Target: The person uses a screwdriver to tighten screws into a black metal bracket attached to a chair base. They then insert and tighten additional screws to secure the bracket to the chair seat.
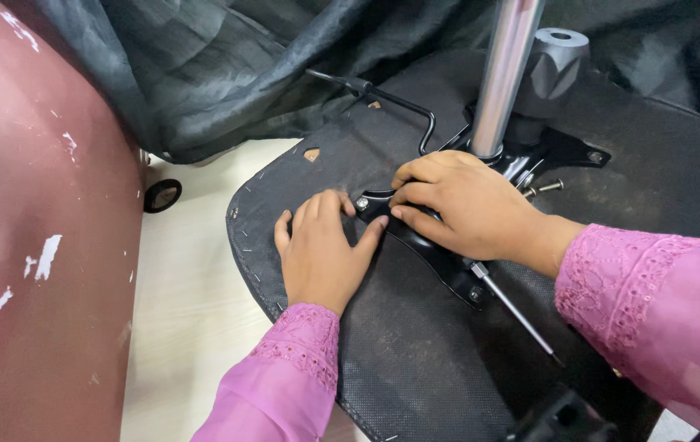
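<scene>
On the upside-down black chair seat (pixel 415 360), your left hand (pixel 321 254) lies flat, holding nothing. Your right hand (pixel 465 205) rests on the black metal plate (pixel 440 254), fingers by a small silver bolt (pixel 362 202), near the shiny pole (pixel 505 74).

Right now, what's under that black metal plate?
The plate lies on the seat's black fabric underside. Both hands, left and right, press there, hiding its front corner.
</scene>
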